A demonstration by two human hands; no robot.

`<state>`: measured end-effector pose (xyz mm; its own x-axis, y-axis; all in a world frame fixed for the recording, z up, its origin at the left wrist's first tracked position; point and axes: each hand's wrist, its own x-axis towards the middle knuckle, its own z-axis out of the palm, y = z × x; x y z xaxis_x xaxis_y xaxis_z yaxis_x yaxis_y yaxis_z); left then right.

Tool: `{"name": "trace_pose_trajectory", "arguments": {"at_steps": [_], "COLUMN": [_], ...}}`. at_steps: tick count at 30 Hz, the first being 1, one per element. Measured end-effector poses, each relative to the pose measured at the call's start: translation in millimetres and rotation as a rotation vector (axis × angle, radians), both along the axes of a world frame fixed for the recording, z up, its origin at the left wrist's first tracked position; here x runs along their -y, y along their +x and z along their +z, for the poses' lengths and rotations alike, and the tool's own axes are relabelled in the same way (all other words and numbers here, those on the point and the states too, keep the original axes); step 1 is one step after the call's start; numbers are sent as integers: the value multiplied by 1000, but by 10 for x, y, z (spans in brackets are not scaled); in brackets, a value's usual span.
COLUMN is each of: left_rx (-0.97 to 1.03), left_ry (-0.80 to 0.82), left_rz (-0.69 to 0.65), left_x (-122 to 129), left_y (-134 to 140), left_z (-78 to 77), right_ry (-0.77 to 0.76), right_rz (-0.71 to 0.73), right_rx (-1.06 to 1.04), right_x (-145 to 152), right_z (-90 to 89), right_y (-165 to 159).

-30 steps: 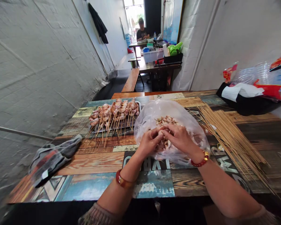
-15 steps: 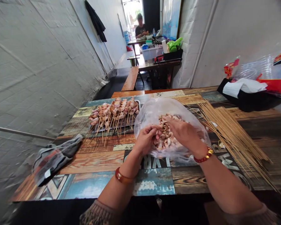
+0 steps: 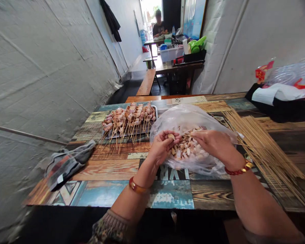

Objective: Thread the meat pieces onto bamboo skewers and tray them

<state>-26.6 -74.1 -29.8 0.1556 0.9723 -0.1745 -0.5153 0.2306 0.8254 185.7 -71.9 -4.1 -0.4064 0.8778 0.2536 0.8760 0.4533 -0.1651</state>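
Over an open clear plastic bag (image 3: 165,117), both hands are close together. My left hand (image 3: 162,145) is closed around a small tan piece of meat (image 3: 171,136), held up between thumb and fingers. My right hand (image 3: 215,144) pinches a thin bamboo skewer (image 3: 187,135), its tip directed at the left hand; the fist hides its middle. Many loose pieces of meat (image 3: 185,149) lie in the bag below. Left of it, loaded meat skewers (image 3: 129,117) are heaped on a metal tray (image 3: 156,111), sticks toward me.
Loose bamboo skewers (image 3: 266,145) lie fanned out on the right of the patchwork wooden table (image 3: 167,195). A grey cloth (image 3: 69,162) rests at the left edge. A black container (image 3: 274,108) with plastic packaging stands back right. Farther off, a person (image 3: 159,28) sits behind another table.
My right hand has gone from stretched fingers over the meat to a pinch on a skewer, moving right. My left hand has turned, showing the piece of meat. The view has shifted slightly left.
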Motion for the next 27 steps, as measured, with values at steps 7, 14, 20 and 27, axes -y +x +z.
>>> {"name": "trace_pose_trajectory", "arguments": {"at_steps": [7, 14, 20, 27], "left_rx": [-98, -152, -181, -181], "left_ry": [53, 17, 87, 61], "left_rz": [9, -3, -3, 136], "left_x": [2, -21, -20, -125], "left_y": [18, 32, 35, 4], "left_z": [-24, -73, -52, -59], "right_ry": [41, -5, 126, 133], "right_rz": [179, 273, -128, -355], "right_rx": [-302, -417, -422, -362], "right_x": [51, 218, -22, -280], "right_z": [84, 226, 89, -47], "right_y": [-58, -146, 44, 171]}}
